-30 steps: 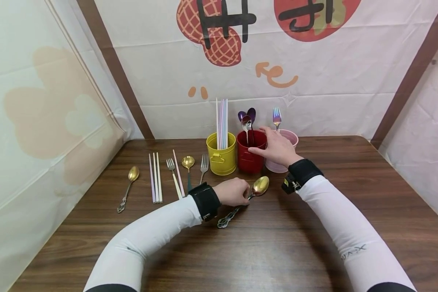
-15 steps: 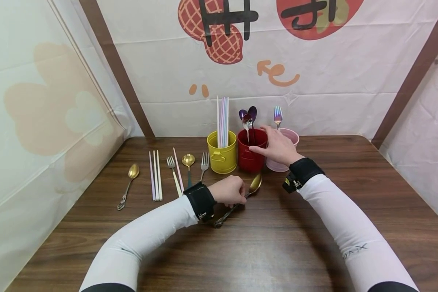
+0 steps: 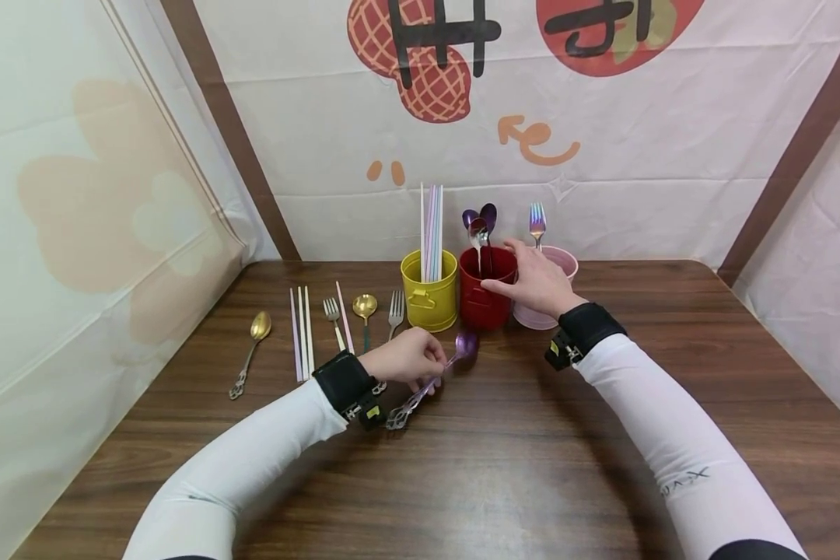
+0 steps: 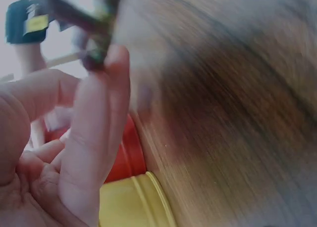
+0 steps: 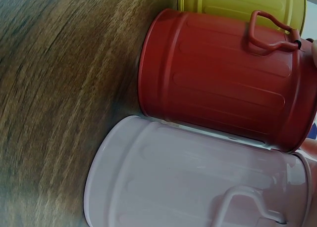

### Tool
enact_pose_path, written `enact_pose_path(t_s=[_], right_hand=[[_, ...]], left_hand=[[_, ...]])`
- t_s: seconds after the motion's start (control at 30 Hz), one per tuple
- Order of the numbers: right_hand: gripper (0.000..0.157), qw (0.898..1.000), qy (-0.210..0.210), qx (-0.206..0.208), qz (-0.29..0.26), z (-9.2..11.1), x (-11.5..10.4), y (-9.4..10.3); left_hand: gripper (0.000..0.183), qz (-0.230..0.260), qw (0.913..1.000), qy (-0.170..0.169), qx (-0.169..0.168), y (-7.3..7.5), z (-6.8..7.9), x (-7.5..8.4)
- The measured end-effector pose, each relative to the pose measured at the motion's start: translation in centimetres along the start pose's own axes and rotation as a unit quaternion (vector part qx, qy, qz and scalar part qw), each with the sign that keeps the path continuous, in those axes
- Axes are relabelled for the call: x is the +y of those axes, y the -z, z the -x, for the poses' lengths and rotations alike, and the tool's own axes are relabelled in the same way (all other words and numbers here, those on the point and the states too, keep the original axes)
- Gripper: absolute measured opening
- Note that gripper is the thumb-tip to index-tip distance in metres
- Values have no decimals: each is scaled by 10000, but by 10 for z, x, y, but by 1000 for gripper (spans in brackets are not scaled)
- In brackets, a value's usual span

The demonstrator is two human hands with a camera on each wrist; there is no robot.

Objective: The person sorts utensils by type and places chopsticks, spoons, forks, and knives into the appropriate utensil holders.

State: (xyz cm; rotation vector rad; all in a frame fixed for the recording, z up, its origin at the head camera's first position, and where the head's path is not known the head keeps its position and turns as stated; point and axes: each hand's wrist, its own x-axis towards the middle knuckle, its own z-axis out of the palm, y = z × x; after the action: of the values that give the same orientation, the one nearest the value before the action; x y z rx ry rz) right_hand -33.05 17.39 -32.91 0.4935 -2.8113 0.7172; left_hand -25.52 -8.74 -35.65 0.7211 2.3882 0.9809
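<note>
My left hand (image 3: 407, 358) pinches a spoon (image 3: 466, 344) by its ornate handle; the bowl shows purple and points away toward the buckets. In the left wrist view the handle is blurred above the fingertips (image 4: 118, 56). My right hand (image 3: 540, 281) holds the rim of a red bucket (image 3: 486, 307), thumb at the front and fingers at the right side. Several spoons (image 3: 488, 214) stand in the red bucket. Most of the right hand lies outside the right wrist view, which shows the ribbed red wall and its wire handle.
A yellow bucket (image 3: 430, 303) with upright chopsticks (image 3: 432, 233) stands left of the red one. On its right is a pink bucket (image 3: 532, 317) with a fork (image 3: 537, 222). Loose chopsticks (image 3: 301, 334), forks (image 3: 396, 307), a gold ladle-like spoon (image 3: 365, 306) and another gold spoon (image 3: 260, 325) lie at left.
My left hand has moved left with the spoon, whose bowl showed gold before and shows purple now. The right hand has stayed at the red bucket.
</note>
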Motion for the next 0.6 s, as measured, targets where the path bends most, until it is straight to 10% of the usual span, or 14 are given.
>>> enact_pose_path(t_s=[0.37, 0.6], right_hand=[[93, 10000, -9, -52, 2, 2, -2, 2], [93, 10000, -34, -71, -31, 1, -3, 2]], left_hand=[[13, 2028, 9707, -561, 1158, 19, 5, 12], [18, 2327, 9406, -1301, 2101, 36, -6, 37]])
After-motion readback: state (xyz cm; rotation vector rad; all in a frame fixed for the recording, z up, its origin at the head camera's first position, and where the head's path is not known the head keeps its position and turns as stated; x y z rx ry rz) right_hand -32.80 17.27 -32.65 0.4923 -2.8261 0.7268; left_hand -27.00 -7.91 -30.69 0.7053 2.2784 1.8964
